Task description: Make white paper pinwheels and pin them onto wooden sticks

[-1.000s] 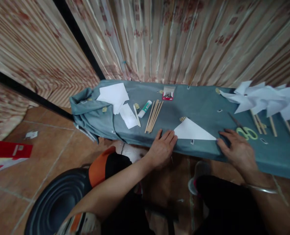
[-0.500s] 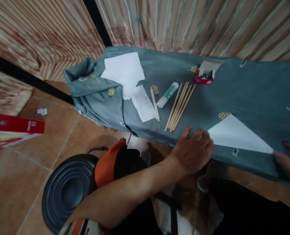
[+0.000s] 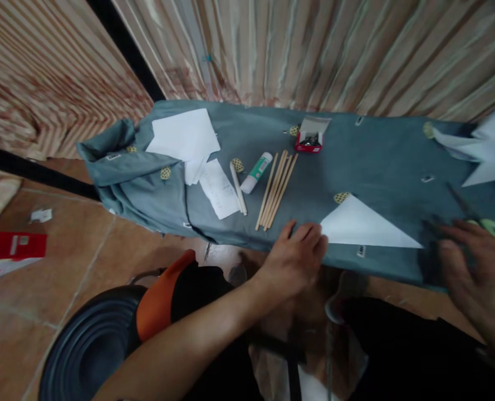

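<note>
A white paper folded into a triangle (image 3: 362,225) lies near the front edge of a bench covered in grey-blue cloth (image 3: 381,161). My left hand (image 3: 295,256) rests flat on the cloth at the triangle's left corner, fingers stretched out and holding nothing. My right hand (image 3: 479,273) hovers right of the triangle, blurred, with fingers spread and nothing in it. Green-handled scissors (image 3: 491,225) lie just beyond its fingertips.
Several wooden sticks (image 3: 275,189), a glue stick (image 3: 256,172), a rolled paper stick (image 3: 238,188), white sheets (image 3: 184,136) and a red box of clips (image 3: 308,140) lie on the cloth. Paper pinwheels (image 3: 487,147) sit far right. A dark round stool (image 3: 86,348) stands below left.
The view swung left and partly back. My right hand lifted off the triangle's right corner and moved right toward the scissors. My left hand stayed at the left corner.
</note>
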`<state>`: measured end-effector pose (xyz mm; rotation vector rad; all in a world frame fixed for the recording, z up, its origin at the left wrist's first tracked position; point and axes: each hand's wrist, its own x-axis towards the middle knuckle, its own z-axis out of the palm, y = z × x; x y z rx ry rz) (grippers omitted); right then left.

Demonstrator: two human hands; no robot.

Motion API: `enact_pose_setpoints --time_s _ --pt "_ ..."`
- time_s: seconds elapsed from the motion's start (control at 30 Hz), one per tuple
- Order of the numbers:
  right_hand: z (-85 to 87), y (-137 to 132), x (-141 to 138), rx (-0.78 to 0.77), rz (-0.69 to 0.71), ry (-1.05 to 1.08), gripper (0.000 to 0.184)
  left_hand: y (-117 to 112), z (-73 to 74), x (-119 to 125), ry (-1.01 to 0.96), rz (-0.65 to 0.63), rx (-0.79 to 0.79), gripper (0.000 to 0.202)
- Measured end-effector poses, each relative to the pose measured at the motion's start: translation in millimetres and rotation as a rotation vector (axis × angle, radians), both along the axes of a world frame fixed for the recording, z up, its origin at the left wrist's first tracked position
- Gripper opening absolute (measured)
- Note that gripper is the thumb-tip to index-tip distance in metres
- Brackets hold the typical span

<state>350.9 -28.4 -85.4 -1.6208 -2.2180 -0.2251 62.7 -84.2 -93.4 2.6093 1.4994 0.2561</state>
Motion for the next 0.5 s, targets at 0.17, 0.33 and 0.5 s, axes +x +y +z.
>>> enact_pose_setpoints --time_s 0.17,0.33,0.5 --pt "-17.1 -6 -34 -0.039 0.245 0.077 0.043 3 -1.3 0 -0.041 0.004 0.009 0.036" --pt "-27.8 -30 -81 -0.166 0.446 -0.024 0.053 1 -5.9 -3 -0.014 0.004 0.044 0.045" --pt "-38.9 -31 -66 -0.164 0.397 -0.01 0.057 -8 -13.0 -11 0.073 0.001 0.066 0.057"
